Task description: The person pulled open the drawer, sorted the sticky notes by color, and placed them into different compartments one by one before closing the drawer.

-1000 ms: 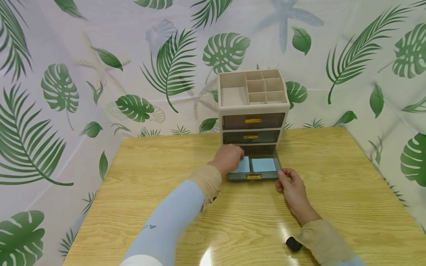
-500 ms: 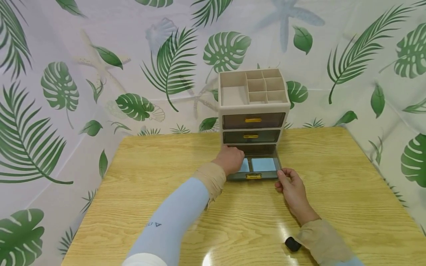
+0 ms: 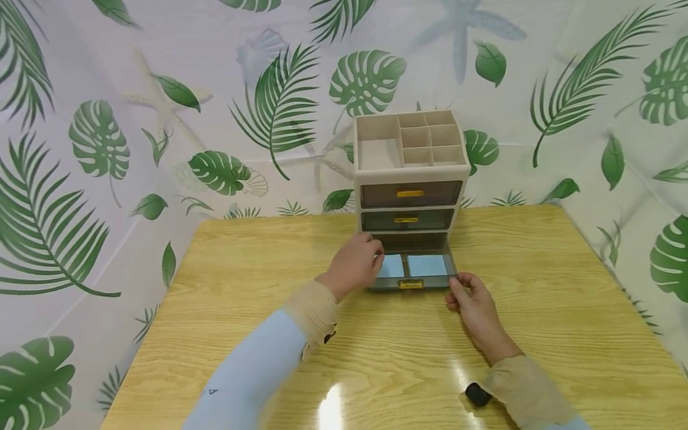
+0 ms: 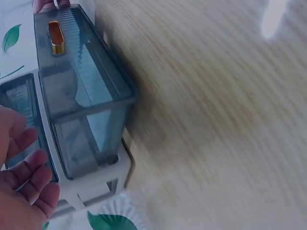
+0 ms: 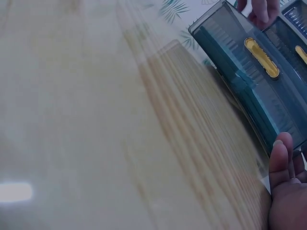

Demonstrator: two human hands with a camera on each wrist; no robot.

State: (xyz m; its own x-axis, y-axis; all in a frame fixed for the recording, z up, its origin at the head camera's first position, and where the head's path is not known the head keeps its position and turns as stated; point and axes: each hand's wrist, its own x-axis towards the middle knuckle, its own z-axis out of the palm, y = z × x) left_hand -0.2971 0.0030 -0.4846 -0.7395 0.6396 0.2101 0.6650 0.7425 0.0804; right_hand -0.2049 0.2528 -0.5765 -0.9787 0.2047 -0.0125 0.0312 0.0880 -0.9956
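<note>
A small cream drawer unit [image 3: 409,177] stands at the back of the table with its lowest smoky clear drawer [image 3: 387,285] pulled out. Two light-blue paper stacks lie in that drawer, one in the right compartment [image 3: 427,265] and one in the left, partly hidden by my left hand [image 3: 355,266]. That hand hovers at the drawer's left side; in the left wrist view its fingers [image 4: 36,172] are loosely bent, with nothing between them. My right hand [image 3: 475,310] pinches the drawer's front right corner, thumb and fingers at the edge in the right wrist view.
The unit's two upper drawers [image 3: 411,194] are closed, with yellow handles. Its top tray [image 3: 378,154] has several compartments. A leaf-patterned cloth [image 3: 290,107] hangs close behind the unit. A black object [image 3: 477,394] sits by the right wrist.
My left hand has drawn back leftward and toward me from over the drawer's left compartment, uncovering more of the blue paper. The right hand stays at the corner.
</note>
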